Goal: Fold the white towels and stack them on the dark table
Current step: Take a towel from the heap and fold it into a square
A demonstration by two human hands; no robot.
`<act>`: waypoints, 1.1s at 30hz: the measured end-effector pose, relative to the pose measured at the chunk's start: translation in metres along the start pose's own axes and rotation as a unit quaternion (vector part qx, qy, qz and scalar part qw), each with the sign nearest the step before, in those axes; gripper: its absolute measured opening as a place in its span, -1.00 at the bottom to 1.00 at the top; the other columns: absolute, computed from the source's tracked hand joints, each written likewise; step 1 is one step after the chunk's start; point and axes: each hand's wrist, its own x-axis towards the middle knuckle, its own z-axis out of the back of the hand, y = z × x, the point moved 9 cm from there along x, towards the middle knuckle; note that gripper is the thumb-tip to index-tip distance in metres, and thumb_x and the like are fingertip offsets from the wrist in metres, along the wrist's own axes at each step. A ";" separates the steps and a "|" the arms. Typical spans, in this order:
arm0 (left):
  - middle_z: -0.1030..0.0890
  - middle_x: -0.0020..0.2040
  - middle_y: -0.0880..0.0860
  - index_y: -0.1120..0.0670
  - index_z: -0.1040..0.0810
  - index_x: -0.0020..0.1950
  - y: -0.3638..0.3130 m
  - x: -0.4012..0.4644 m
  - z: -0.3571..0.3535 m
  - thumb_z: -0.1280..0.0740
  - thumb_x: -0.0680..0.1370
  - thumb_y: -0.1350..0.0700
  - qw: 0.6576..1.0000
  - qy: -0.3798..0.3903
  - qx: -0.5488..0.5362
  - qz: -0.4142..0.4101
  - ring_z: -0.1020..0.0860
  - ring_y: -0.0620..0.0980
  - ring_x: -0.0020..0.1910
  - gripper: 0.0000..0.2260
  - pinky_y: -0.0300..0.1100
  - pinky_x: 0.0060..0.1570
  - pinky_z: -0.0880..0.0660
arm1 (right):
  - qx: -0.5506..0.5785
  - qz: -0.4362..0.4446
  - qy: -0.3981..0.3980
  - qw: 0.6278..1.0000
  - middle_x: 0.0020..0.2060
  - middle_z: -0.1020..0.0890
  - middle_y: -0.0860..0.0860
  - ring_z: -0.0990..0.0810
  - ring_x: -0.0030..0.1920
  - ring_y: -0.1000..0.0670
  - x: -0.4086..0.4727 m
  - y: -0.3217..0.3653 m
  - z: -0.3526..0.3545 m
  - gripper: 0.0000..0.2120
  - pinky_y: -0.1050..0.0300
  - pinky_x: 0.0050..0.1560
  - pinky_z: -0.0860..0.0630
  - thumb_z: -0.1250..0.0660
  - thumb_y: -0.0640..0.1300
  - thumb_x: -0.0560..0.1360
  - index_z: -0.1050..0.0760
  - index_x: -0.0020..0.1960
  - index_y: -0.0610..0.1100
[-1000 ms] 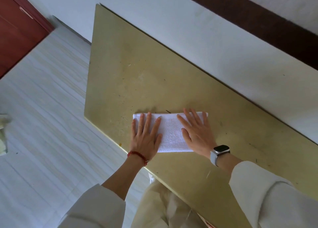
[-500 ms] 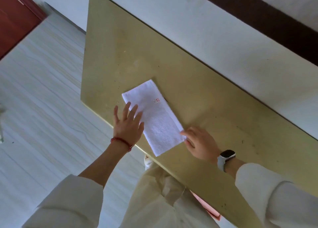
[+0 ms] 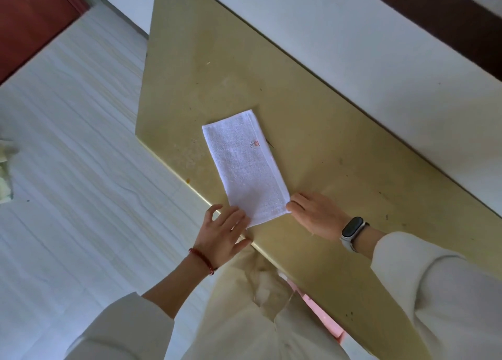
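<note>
One white towel [image 3: 244,167], folded into a long narrow strip with a small red mark near its far end, lies flat on the olive-yellow table [image 3: 217,74], its near end at the table's front edge. My left hand [image 3: 220,234] rests with spread fingers on the strip's near left corner, thumb on the table edge. My right hand [image 3: 315,215], wearing a watch, has curled fingertips pinching the near right corner. No other towel or stack is in view.
A white wall [image 3: 353,61] runs along the table's far side. Pale tiled floor [image 3: 68,169] lies to the left, with a red-brown door [image 3: 27,20] at top left and a pale crumpled object [image 3: 5,169] at the left edge.
The towel lay crosswise under both flat palms; it has been turned lengthwise, pointing away from me. Both hands have slid back to its near corners.
</note>
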 end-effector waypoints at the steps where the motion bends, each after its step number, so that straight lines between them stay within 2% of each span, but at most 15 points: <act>1: -0.60 -0.05 0.00 0.04 -0.55 -0.03 0.001 0.000 0.000 -0.37 0.41 -0.09 1.000 -0.002 0.006 -0.010 -0.48 -0.03 0.06 -0.74 0.03 0.13 -0.34 | -0.024 0.006 -0.002 1.000 -0.33 -0.49 -0.05 -0.40 -0.44 -0.05 0.003 0.001 0.001 -0.65 0.17 -0.46 -0.23 -0.34 -0.44 0.17 -0.28 -0.20 -0.14; 4: -0.61 -0.06 0.00 0.03 -0.53 -0.01 0.002 0.004 0.003 -0.38 0.38 -0.05 0.999 -0.006 0.019 -0.044 -0.47 -0.04 0.05 -0.75 0.06 0.14 -0.33 | -0.079 0.035 -0.011 0.996 -0.26 -0.49 -0.06 -0.43 -0.38 -0.04 0.011 0.007 0.003 -0.71 0.14 -0.39 -0.30 -0.31 -0.39 0.17 -0.29 -0.24 -0.13; 6: -0.61 -0.10 -0.01 0.03 -0.53 -0.04 0.002 0.005 0.007 -0.39 0.38 0.01 0.999 -0.020 0.015 -0.049 -0.47 -0.04 0.01 -0.79 0.06 0.14 -0.33 | -0.079 0.051 -0.027 0.995 -0.17 -0.44 -0.06 -0.43 -0.26 -0.04 0.011 0.011 0.008 -0.81 0.14 -0.27 -0.28 -0.26 -0.36 0.21 -0.34 -0.28 -0.14; 8: -0.61 -0.14 -0.02 0.02 -0.52 -0.07 0.002 0.005 0.010 -0.37 0.39 0.06 0.998 -0.030 0.002 -0.046 -0.49 -0.05 -0.03 -0.85 0.04 0.14 -0.33 | -0.047 0.060 -0.038 0.996 -0.08 -0.42 -0.06 -0.43 -0.11 -0.04 0.007 0.015 0.014 -0.91 0.14 -0.17 -0.26 -0.23 -0.32 0.27 -0.39 -0.29 -0.16; 10: -0.62 -0.17 -0.05 0.00 -0.54 -0.11 0.005 0.005 0.012 -0.34 0.42 0.11 0.999 -0.033 -0.025 -0.033 -0.54 -0.05 -0.09 -0.93 -0.01 0.14 -0.35 | 0.015 0.044 -0.044 0.998 -0.06 -0.51 -0.06 -0.50 0.01 -0.05 0.003 0.016 0.021 -0.97 0.13 -0.06 -0.33 -0.19 -0.24 0.35 -0.37 -0.22 -0.14; 12: -0.64 -0.20 -0.07 0.01 -0.61 -0.15 0.011 0.006 0.016 -0.29 0.45 0.14 0.997 -0.023 -0.068 0.005 -0.59 -0.06 -0.15 -0.90 -0.09 0.10 -0.38 | 0.095 -0.001 -0.044 0.995 -0.16 -0.58 -0.03 -0.56 -0.01 -0.05 0.000 0.013 0.027 -0.93 0.15 0.00 -0.37 -0.16 -0.23 0.37 -0.32 -0.16 -0.11; 14: -0.66 -0.22 -0.07 0.04 -0.64 -0.16 0.020 0.011 0.025 -0.25 0.46 0.12 0.986 -0.019 -0.141 0.085 -0.58 -0.12 -0.16 -0.84 -0.18 0.02 -0.42 | 0.160 -0.071 -0.047 0.984 -0.24 -0.59 -0.02 -0.56 -0.18 -0.04 -0.003 0.006 0.032 -0.93 0.14 -0.06 -0.43 -0.16 -0.21 0.38 -0.33 -0.15 -0.10; 16: -0.65 -0.20 -0.05 0.09 -0.64 -0.10 0.032 0.017 0.038 -0.23 0.48 0.11 0.948 -0.027 -0.239 0.208 -0.52 -0.16 -0.16 -0.81 -0.34 -0.10 -0.42 | 0.220 -0.171 -0.058 0.959 -0.24 -0.60 -0.03 -0.55 -0.24 -0.05 -0.006 -0.006 0.036 -0.90 0.10 -0.15 -0.50 -0.16 -0.17 0.44 -0.43 -0.09 -0.13; 18: -0.61 -0.21 -0.06 0.14 -0.60 -0.02 0.046 0.022 0.043 -0.24 0.53 0.20 0.889 -0.034 -0.326 0.318 -0.50 -0.24 -0.23 -0.85 -0.48 -0.28 -0.38 | 0.315 -0.264 -0.063 0.909 -0.15 -0.60 -0.03 -0.59 -0.22 -0.02 -0.004 -0.017 0.040 -0.84 0.16 -0.17 -0.50 -0.17 -0.20 0.52 -0.49 0.02 -0.19; 20: -0.55 -0.26 -0.03 0.12 -0.55 0.04 0.057 0.030 0.039 -0.22 0.55 0.25 0.838 -0.027 -0.382 0.388 -0.47 -0.22 -0.34 -0.84 -0.47 -0.37 -0.34 | 0.392 -0.322 -0.070 0.859 -0.10 -0.59 0.00 -0.57 -0.25 0.14 0.007 -0.026 0.042 -0.81 0.38 -0.24 -0.42 -0.15 -0.25 0.55 -0.51 0.07 -0.21; 21: -0.52 -0.27 -0.01 0.09 -0.53 0.07 0.063 0.034 0.035 -0.19 0.57 0.24 0.822 -0.022 -0.396 0.409 -0.44 -0.17 -0.35 -0.83 -0.43 -0.37 -0.34 | 0.406 -0.346 -0.083 0.842 -0.10 -0.60 -0.01 -0.54 -0.24 0.16 0.012 -0.033 0.043 -0.79 0.42 -0.25 -0.38 -0.14 -0.25 0.56 -0.52 0.07 -0.21; 24: -0.54 -0.16 0.02 0.08 -0.48 0.14 0.075 0.053 0.024 -0.14 0.59 0.20 0.810 -0.003 -0.407 0.422 -0.46 -0.03 -0.20 -0.81 -0.27 -0.27 -0.37 | 0.423 -0.406 -0.106 0.803 -0.07 -0.61 -0.11 -0.50 -0.19 0.04 0.024 -0.057 0.041 -0.79 0.42 -0.26 -0.35 -0.14 -0.27 0.57 -0.55 0.07 -0.23; 28: -0.52 -0.01 -0.04 0.11 -0.49 0.15 0.086 0.076 0.015 -0.07 0.62 0.19 0.803 0.004 -0.417 0.425 -0.45 -0.05 -0.02 -0.77 -0.23 -0.09 -0.33 | 0.476 -0.439 -0.095 0.756 -0.08 -0.60 -0.28 -0.49 -0.19 -0.14 0.034 -0.071 0.029 -0.77 0.35 -0.30 -0.32 -0.22 -0.17 0.56 -0.53 0.16 -0.20; 30: -0.52 -0.02 -0.04 0.10 -0.50 0.13 0.091 0.084 0.011 -0.06 0.62 0.19 0.800 0.006 -0.421 0.428 -0.44 -0.06 -0.04 -0.76 -0.25 -0.14 -0.34 | 0.490 -0.441 -0.084 0.747 -0.06 -0.60 -0.26 -0.52 -0.15 -0.16 0.037 -0.072 0.025 -0.71 0.27 -0.22 -0.38 -0.26 -0.20 0.53 -0.48 0.24 -0.22; 33: -0.50 -0.15 -0.05 0.14 -0.51 0.09 0.100 0.092 0.007 -0.06 0.62 0.21 0.801 0.006 -0.412 0.433 -0.42 -0.10 -0.18 -0.76 -0.44 -0.29 -0.31 | 0.476 -0.470 -0.116 0.734 -0.10 -0.62 -0.19 -0.54 -0.13 -0.15 0.039 -0.081 0.025 -0.79 0.18 -0.19 -0.41 -0.26 -0.24 0.51 -0.54 0.13 -0.22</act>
